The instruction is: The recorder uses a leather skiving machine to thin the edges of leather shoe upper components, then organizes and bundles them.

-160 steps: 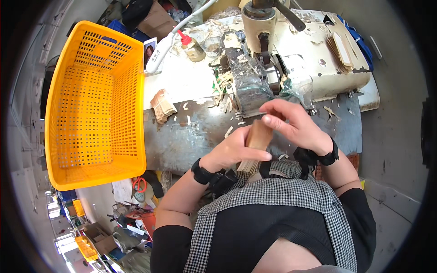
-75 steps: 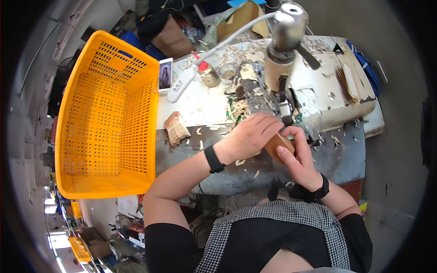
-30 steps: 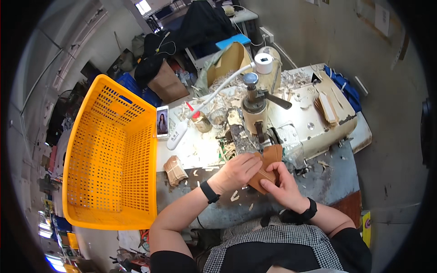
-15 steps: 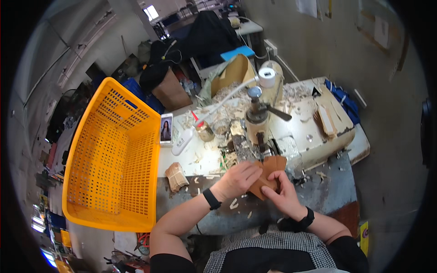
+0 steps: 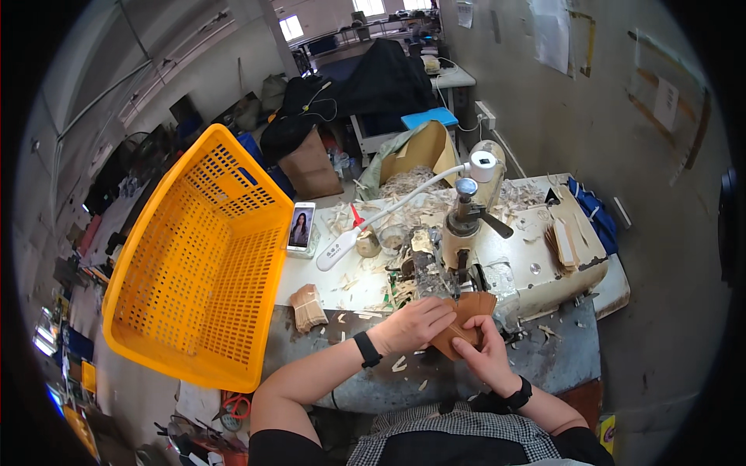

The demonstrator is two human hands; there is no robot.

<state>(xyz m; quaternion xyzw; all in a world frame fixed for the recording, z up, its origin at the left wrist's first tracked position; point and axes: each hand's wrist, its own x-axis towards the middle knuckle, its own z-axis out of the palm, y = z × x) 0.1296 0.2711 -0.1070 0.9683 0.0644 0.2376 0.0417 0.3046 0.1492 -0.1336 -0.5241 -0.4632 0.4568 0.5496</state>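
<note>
My left hand [image 5: 416, 324] and my right hand [image 5: 486, 357] both grip a stack of brown leather pieces [image 5: 466, 317], held against the front of a cream-coloured machine [image 5: 466, 233] on the grey worktable [image 5: 559, 357]. The left hand pinches the stack's left edge; the right hand supports it from below. A black band sits on each wrist. A white gooseneck lamp [image 5: 482, 167] bends over the machine head.
A big orange perforated basket [image 5: 202, 264] stands tilted at the table's left. A phone [image 5: 301, 227] leans behind it. A small pile of tan pieces [image 5: 308, 307] lies on the table, another pile [image 5: 563, 245] at right. Scraps litter the surface. Bags and boxes fill the background.
The view has tilted up and pulled back, so the room behind shows. Both hands have stayed on the leather stack at the machine, shifting it slightly.
</note>
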